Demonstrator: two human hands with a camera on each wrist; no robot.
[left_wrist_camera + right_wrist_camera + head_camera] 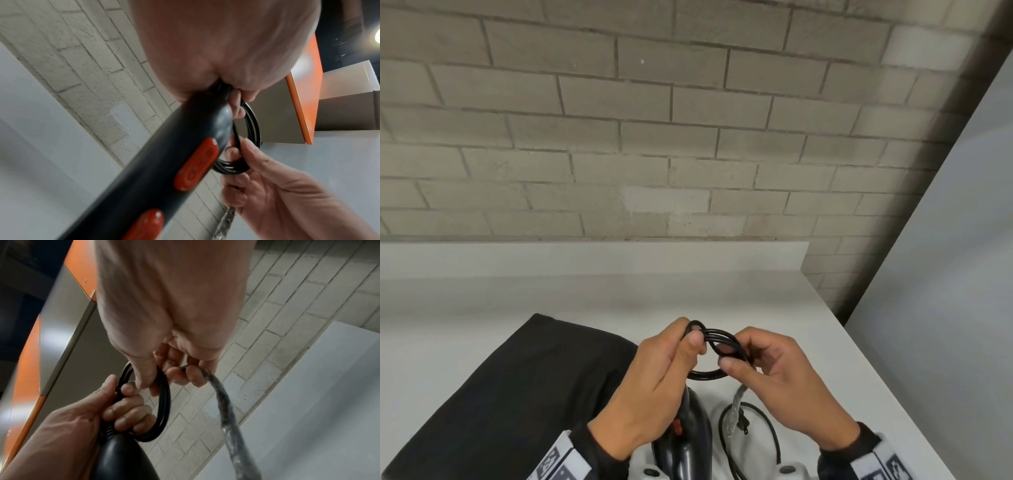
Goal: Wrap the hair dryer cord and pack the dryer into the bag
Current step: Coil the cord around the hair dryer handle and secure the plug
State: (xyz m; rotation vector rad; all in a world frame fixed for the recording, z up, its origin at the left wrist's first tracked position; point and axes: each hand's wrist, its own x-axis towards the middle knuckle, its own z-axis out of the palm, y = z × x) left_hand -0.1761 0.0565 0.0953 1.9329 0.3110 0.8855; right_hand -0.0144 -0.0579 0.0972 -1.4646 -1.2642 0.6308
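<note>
While the left hand (654, 377) grips the dryer (685, 442) by the end of its handle, its thumb and fingers also pinch one side of a small coil of cord (714, 349) held above the bench (774, 308). On the other side of the coil, the right hand (774, 373) pinches the loops between thumb and fingers, so both hands are closed on the cord. From the left wrist view the dryer's black handle (144, 178) runs down from the palm and shows two red switches (196, 164). Loose cord hangs from the right hand, part of it sheathed in clear plastic wrap (228, 410), and trails down to the bench, where the plug (742, 426) lies just right of the dryer. A black bag (517, 394) lies flat on the bench to the left of the hands, partly under the left forearm. Behind the bench stands a pale brick wall (654, 137).
</note>
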